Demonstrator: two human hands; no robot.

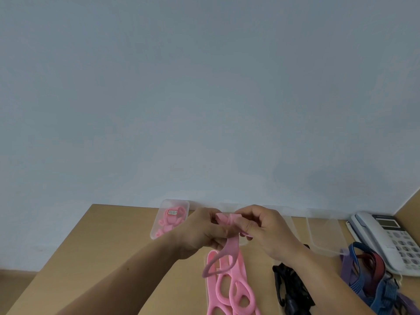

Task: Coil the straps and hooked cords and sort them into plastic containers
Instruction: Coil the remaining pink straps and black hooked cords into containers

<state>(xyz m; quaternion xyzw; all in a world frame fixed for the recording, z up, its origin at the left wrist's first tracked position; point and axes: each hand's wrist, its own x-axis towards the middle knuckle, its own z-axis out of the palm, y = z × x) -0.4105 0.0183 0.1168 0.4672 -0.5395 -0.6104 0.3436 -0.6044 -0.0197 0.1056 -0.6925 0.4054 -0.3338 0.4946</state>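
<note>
Pinching strap [231, 243] with left hand [200, 230] and right hand [268, 230], both clamped on its folded end | above desk's [113, 246] far edge | near container [164, 202]

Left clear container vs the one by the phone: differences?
The left container holds coiled pink straps; the right container looks empty. The left container stands against the wall; the right container lies further forward, between the phone and the coloured cords. Both are clear plastic, rectangular, with rounded corners.
</note>
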